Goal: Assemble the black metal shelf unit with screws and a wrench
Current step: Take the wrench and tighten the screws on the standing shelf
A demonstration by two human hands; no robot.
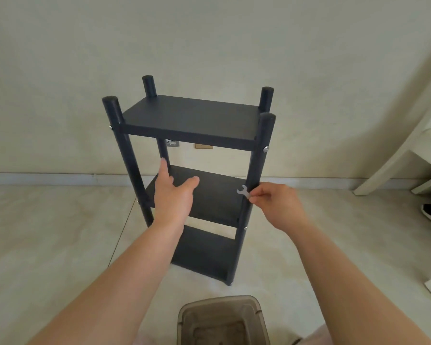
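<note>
The shelf unit (192, 170) stands upright on the floor (47, 232) directly ahead of the person, close to the wall (209, 33), with its long axis vertical and three shelves fitted between four posts. The left hand (173, 192) is open, fingers straight and thumb spread, reaching in over the middle shelf (209, 195) between the front posts; whether the palm touches the shelf cannot be told. The right hand (276, 205) pinches a small flat wrench (243, 191) between thumb and fingertips, holding it against the inner side of the front right post (256, 168), just above the level of the middle shelf. The wrench's open jaw points up and to the left. A silver screw head (266, 148) shows on the outside of this post at the top shelf (189, 115), and another screw (245, 228) shows lower on the same post, below the middle shelf. Both lie on the vertical line of the post, one above and one below the wrench, and the right hand is the nearer to each. The unit appears almost fully assembled; the remaining step is probably tightening the fasteners on this post. The wrench must travel along the post to reach either screw. A translucent bin (222, 319) sits on the floor nearest the person.
</note>
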